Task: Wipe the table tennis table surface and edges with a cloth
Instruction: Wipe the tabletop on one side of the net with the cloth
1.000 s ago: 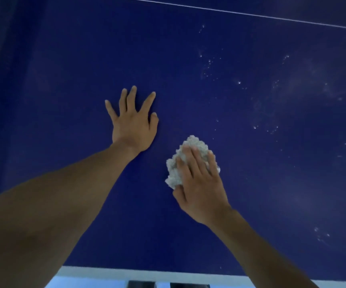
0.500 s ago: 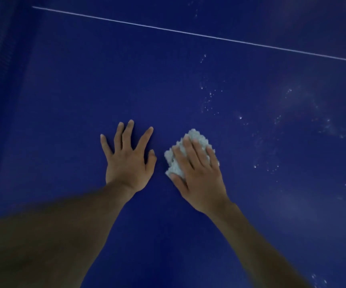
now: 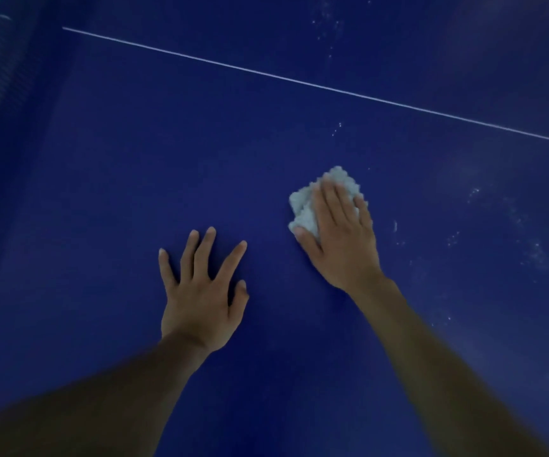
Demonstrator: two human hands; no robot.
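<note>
Dark blue table tennis table (image 3: 101, 192) fills the view, with a thin white line (image 3: 299, 81) crossing it toward 12 o'clock. Left hand (image 3: 200, 298) lies flat on it, fingers spread. At its 2 o'clock, right hand (image 3: 342, 239) presses a crumpled white cloth (image 3: 302, 212) down with straight fingers. White specks (image 3: 537, 252) lie at 3 o'clock.

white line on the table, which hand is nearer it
Right. The right hand, pressing the cloth, lies closer below the white line; the left hand rests flat farther below it.
</note>
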